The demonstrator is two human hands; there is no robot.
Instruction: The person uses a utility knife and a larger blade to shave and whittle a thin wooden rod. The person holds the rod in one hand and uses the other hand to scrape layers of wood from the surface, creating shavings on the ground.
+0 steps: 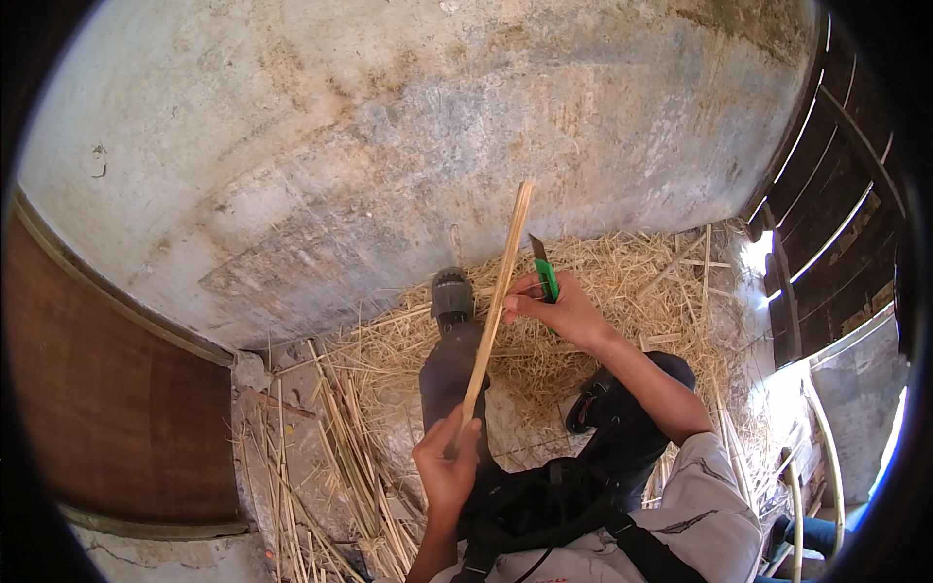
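Observation:
A long, pale bamboo strip [502, 282] slants up and away from my lap toward the wall. Its near end is gripped in my left hand [448, 460], fingers wrapped round it. My right hand [567, 309] is closed on a green utility knife [546, 280], whose dark blade points up toward the wall. The thumb and fingertips of that hand are at the strip's right side, about its middle. The knife blade stands apart from the strip, to its right.
Straw-like shavings [622, 272] cover the floor along the stained wall [389, 146]. Several split bamboo sticks [340, 437] lie at my left, near a brown wooden panel [117, 389]. Dark slatted boards [836, 214] stand at the right. My shoe [452, 293] rests close to the wall.

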